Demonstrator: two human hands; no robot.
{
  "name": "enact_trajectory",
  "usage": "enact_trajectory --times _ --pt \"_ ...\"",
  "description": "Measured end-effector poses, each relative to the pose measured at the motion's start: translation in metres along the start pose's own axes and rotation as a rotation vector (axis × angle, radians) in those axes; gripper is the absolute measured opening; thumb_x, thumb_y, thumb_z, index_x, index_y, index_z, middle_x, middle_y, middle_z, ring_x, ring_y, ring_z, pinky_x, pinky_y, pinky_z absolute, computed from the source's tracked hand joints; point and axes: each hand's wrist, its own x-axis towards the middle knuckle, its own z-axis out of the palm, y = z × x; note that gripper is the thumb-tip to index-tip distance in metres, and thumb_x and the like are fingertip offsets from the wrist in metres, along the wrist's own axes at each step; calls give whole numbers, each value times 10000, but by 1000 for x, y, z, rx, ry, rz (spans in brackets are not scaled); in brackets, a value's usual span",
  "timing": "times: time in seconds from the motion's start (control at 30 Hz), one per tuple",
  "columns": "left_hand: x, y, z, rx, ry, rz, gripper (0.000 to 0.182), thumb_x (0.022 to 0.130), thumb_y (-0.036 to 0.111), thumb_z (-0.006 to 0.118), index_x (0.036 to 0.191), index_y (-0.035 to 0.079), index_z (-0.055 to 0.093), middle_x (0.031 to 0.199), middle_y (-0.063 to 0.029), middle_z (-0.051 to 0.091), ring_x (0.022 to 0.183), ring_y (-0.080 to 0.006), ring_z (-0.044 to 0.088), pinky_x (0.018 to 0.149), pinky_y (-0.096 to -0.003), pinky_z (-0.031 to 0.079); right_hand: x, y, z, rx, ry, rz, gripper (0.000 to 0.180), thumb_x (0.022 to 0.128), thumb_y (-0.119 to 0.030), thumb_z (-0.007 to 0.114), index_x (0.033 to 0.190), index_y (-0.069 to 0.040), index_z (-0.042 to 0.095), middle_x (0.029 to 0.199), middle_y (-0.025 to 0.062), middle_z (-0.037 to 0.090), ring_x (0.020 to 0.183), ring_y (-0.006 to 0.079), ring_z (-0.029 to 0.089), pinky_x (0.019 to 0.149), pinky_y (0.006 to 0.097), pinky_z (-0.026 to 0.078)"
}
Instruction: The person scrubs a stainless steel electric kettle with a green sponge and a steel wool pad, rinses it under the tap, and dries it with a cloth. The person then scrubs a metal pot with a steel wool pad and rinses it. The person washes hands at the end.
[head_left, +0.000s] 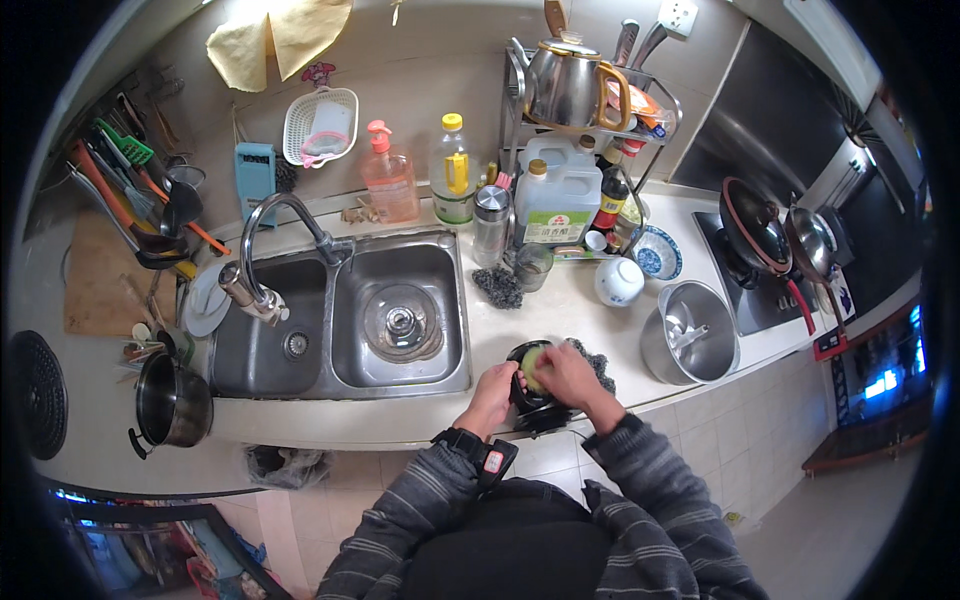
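Note:
My left hand grips the rim or side of a black appliance part at the counter's front edge, right of the sink. My right hand is closed on a yellow-green scouring pad, pressed against the black part; its fingers look slightly blurred. What kind of appliance the part belongs to I cannot tell. Dark steel-wool scourers lie just beyond my right hand. Another steel-wool scourer lies farther back, beside a glass cup. A round glass lid rests in the right sink basin.
A metal pot holding pale parts stands at the right, near a white bowl and a blue-patterned bowl. The faucet arches over the double sink. A dark pot stands left; pans sit on the stove.

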Motion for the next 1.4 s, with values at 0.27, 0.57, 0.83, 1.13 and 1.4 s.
enact_trajectory --times 0.27,0.57,0.83,1.13,1.4 --pt "-25 8 18 7 -39 -14 362 968 437 447 871 90 429 574 25 401 427 -80 366 403 -268 338 -70 0 0 261 135 25 193 789 -181 665 908 -55 578 912 156 543 884 332 544 806 396 448" --pt "-103 58 44 290 -54 392 363 1002 373 387 792 78 409 513 5 382 388 -85 361 360 -235 323 -36 -53 -3 933 390 -115 599 904 -142 516 1398 33 226 1336 255 381 1242 356 408 1031 343 324" --pt "-154 76 56 406 4 782 299 1005 275 416 822 39 424 540 -6 434 439 -67 396 389 -226 313 -37 -126 -29 765 577 -392 600 973 -211 362 1426 90 109 1480 280 165 1388 390 176 1129 386 155" --pt "-189 95 34 292 -198 793 168 942 160 532 863 23 475 508 -1 408 390 -80 377 358 -238 316 8 -111 -66 1213 31 -370 584 1011 -392 233 1381 49 337 1375 188 410 1287 240 372 1089 329 241" --pt "-185 93 37 181 31 746 56 898 48 537 939 34 502 514 4 408 365 -72 362 332 -239 313 -74 -139 -46 329 545 -638 829 901 -399 496 1437 62 64 1476 271 176 1389 399 160 1128 466 133"
